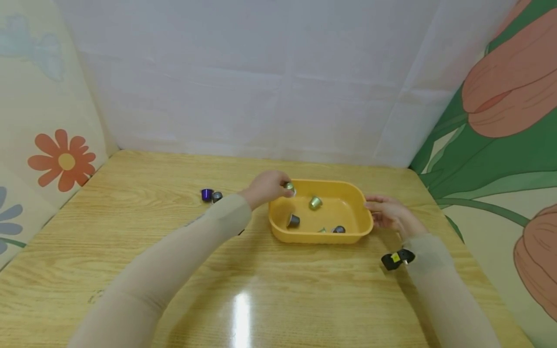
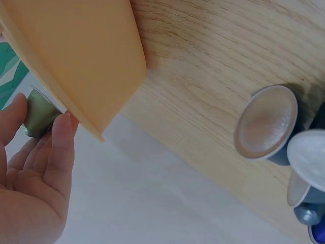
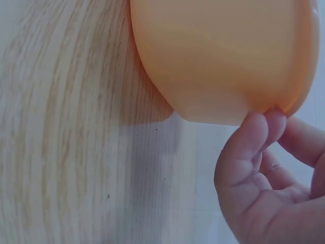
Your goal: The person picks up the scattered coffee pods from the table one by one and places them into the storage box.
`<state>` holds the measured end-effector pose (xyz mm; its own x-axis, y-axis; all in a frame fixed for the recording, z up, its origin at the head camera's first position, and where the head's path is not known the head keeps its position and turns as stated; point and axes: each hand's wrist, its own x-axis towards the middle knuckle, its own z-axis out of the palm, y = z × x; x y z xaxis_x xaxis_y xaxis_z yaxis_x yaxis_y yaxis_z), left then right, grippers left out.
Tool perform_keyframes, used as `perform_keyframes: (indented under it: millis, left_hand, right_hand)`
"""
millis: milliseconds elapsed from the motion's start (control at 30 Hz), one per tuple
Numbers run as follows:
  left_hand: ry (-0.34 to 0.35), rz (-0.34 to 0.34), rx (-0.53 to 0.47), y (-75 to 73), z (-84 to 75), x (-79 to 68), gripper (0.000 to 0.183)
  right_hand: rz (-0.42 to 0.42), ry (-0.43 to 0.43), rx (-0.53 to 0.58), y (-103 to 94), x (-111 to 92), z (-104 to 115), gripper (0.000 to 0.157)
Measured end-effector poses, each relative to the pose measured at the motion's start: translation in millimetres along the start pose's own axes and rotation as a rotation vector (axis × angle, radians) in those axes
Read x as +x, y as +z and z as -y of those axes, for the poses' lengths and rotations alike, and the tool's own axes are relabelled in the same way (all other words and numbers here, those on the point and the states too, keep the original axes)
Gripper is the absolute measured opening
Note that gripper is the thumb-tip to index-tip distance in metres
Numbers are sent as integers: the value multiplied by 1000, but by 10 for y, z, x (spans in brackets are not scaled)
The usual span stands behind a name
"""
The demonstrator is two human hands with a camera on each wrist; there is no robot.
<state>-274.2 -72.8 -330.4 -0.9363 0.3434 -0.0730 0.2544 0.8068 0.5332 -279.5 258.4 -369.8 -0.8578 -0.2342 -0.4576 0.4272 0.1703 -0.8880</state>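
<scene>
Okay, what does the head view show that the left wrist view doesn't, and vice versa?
Only the head view shows capsules inside the yellow tray and the red flower. Only the left wrist view shows the tan round face of one capsule on the table. Both show the yellow tray's outside, the left grip pinching a green capsule.

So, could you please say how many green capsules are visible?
3: a capsule in the left hand, another in the yellow tub, a third mostly hidden behind its near wall; more may be hidden.
</scene>
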Motion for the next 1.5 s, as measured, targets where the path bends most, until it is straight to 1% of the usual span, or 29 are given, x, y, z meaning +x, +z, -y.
perform_keyframes:
  millis: [200,400,633,833,1167,1300,1500]
  left_hand:
    - [4,16,-21,60,-24,42,36]
    - [17,29,-28,100,-48,62,35]
    - [23,31,-19,157,-31,99,37]
    - [37,33,4,185,-28,138,33]
    - [30,43,10,231,-24,181,33]
    - [37,45,16,234,-29,186,33]
    - [49,49,21,239,-44,195,28]
  right_hand:
    - [2,-2,22,-16,13,-21,46]
    - [6,-2,7,-10,6,-16,51]
    - [4,3,2,-12,3,-10,50]
    - [-1,7,-5,-1,1,-3,51]
    - [-9,11,-3,-5,15,-15,43]
    - [-4,10,-4,-9,7,-6,44]
    - [0,13,7,-11,7,-1,47]
